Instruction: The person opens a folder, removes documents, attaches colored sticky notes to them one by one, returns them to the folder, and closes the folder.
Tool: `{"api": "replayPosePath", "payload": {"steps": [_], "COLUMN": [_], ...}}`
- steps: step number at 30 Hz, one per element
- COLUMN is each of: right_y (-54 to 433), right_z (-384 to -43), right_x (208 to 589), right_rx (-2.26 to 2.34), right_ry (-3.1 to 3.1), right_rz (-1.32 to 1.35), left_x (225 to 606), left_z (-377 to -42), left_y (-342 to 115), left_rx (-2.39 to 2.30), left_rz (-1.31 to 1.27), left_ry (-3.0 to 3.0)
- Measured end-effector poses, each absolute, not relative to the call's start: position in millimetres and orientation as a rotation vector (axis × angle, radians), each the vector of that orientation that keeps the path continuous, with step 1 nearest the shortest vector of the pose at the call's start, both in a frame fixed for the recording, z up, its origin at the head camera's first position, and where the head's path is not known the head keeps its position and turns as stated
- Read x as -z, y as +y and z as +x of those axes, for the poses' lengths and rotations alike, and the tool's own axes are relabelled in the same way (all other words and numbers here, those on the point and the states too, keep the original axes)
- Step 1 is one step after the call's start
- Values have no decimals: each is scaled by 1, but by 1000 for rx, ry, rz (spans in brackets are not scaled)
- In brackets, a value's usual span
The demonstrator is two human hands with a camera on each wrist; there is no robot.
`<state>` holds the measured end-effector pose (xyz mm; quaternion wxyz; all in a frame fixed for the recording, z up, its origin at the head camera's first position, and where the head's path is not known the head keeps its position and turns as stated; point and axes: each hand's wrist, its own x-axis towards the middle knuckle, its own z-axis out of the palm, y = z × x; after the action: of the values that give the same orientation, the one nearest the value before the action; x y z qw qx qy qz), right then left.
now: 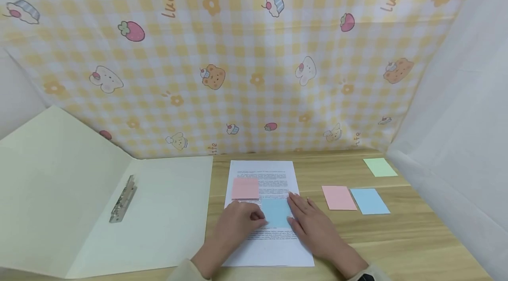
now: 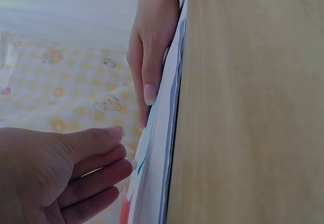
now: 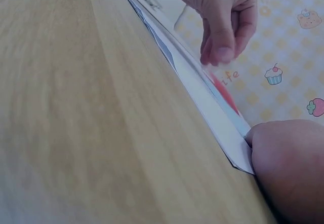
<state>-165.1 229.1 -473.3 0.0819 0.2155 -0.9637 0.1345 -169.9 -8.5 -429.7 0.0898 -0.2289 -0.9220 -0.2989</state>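
A blue sticky note (image 1: 275, 212) lies on a stack of printed sheets (image 1: 274, 252) in the middle of the table. The right hand (image 1: 313, 228) rests on the sheets with extended fingers, its fingertips at the note's right edge. Close by the note's left edge is the left hand (image 1: 240, 221), its fingers loosely bent. In the left wrist view, nothing shows between the left thumb and fingers (image 2: 101, 176). A pink sticky note (image 1: 245, 189) sits on the top sheet, up and left of the blue one. The right wrist view shows the left hand (image 3: 223, 26) raised over the sheets.
To the left lies an open cream folder (image 1: 158, 228) with a metal clip (image 1: 123, 199) near its fold. On the wooden table (image 1: 397, 245) at right are a pink note (image 1: 339, 197), a blue note (image 1: 370, 201) and a green note (image 1: 380, 167). A checked curtain (image 1: 246, 109) hangs behind.
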Motion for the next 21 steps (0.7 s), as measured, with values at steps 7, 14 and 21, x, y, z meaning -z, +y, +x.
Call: {"api": "replayPosePath", "payload": {"steps": [7,14,21], "right_y": [230,231,230], "right_z": [-165,-165,-165], "right_x": [473,472,472], "right_rx": [-402,-412,-428], "right_ry": [-2872,-2839,-2838], "right_rz": [641,647,649], "left_x": [429,432,438], "left_z": [-165,-161,-171], "left_y": [7,22,26], "left_rx": [717,677,636], "left_rz": [-787,-773,-660], "left_ry": [-2711,-2679,-2856]}}
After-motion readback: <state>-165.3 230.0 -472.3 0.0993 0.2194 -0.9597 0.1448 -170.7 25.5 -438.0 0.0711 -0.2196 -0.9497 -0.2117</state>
